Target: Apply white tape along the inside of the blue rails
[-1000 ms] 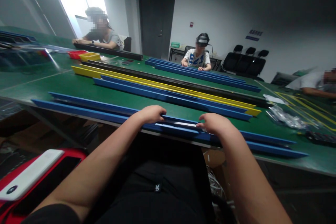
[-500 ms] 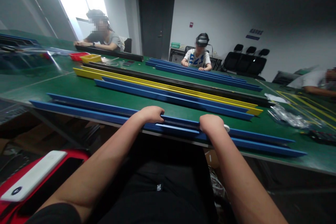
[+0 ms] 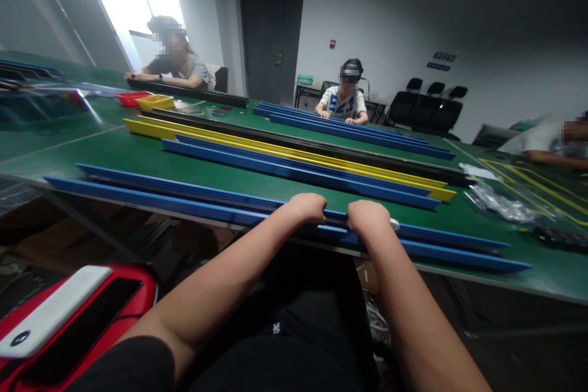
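Observation:
A long blue rail [image 3: 151,196] lies along the near edge of the green table [image 3: 114,153]. My left hand [image 3: 309,207] rests on it with fingers curled over its top. My right hand [image 3: 369,217] sits just to the right, closed on the same rail, and a small white piece [image 3: 395,224] peeks out beside its knuckles. The two hands are almost touching. What lies inside the rail under my hands is hidden.
More long rails, blue [image 3: 294,171], yellow [image 3: 275,152] and black [image 3: 321,148], lie across the table. Red and yellow bins [image 3: 144,100] stand at the back left. Clear bags [image 3: 500,205] lie at right. Three people sit around the table. A red case with a white device [image 3: 50,318] sits at my lower left.
My left hand has slid right along the blue rail until it is next to my right hand. My right hand moved slightly right earlier, covering the white strip, and then stayed put.

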`<action>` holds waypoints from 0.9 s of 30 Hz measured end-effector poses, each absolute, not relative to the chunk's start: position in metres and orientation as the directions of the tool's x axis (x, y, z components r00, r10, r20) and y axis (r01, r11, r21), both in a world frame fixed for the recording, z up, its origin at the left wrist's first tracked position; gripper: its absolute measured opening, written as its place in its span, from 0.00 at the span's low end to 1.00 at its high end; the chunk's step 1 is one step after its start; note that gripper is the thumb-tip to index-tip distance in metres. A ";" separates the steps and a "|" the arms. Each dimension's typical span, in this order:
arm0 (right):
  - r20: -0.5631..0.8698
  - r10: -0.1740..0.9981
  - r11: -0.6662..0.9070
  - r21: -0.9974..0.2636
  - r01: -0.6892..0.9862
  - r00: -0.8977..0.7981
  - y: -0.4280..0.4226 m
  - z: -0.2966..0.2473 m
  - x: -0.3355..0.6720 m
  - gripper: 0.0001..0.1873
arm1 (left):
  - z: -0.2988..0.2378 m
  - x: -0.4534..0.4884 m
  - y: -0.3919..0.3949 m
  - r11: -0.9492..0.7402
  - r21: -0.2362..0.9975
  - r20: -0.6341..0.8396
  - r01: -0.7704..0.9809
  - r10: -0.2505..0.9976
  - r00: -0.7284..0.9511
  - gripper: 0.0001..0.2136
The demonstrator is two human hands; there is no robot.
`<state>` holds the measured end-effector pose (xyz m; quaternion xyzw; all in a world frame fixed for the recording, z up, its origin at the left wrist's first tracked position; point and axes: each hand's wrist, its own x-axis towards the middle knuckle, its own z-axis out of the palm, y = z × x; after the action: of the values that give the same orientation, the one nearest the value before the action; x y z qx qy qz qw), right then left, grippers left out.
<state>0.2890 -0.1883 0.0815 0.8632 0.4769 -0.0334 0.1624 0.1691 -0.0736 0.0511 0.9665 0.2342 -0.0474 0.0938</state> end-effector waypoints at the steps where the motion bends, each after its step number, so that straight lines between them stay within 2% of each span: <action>1: -0.210 0.814 -0.491 0.247 0.835 0.541 -0.189 0.081 0.290 0.17 | 0.051 0.177 -0.079 -0.879 0.165 -0.131 0.447 0.430 0.893 0.14; 9: -0.173 0.822 -0.502 0.232 0.833 0.543 -0.193 0.078 0.287 0.17 | 0.047 0.200 -0.094 -0.898 0.213 -0.103 0.386 0.372 0.922 0.12; 15: -0.121 0.818 -0.529 0.226 0.818 0.563 -0.201 0.077 0.280 0.18 | 0.043 0.189 -0.094 -0.965 0.121 0.053 0.234 0.242 0.969 0.08; 20: -0.108 0.818 -0.535 0.214 0.817 0.564 -0.207 0.078 0.275 0.17 | 0.041 0.181 -0.093 -0.979 0.096 0.134 0.182 0.194 0.972 0.08; 22: -0.114 0.837 -0.508 0.202 0.837 0.535 -0.206 0.079 0.270 0.16 | 0.042 0.174 -0.088 -0.977 0.102 0.132 0.188 0.200 0.971 0.08; 25: -0.138 0.876 -0.437 0.179 0.881 0.462 -0.199 0.084 0.259 0.21 | 0.043 0.154 -0.073 -0.974 0.103 0.123 0.202 0.214 0.969 0.10; 27: -0.177 0.913 -0.353 0.114 0.929 0.368 -0.193 0.091 0.251 0.22 | 0.044 0.137 -0.056 -0.972 0.105 0.110 0.209 0.221 0.969 0.11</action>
<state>0.2512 -0.1931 0.0906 0.8213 0.5605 -0.0413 0.0976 0.1369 -0.0563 0.0439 0.9912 0.1085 0.0604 0.0466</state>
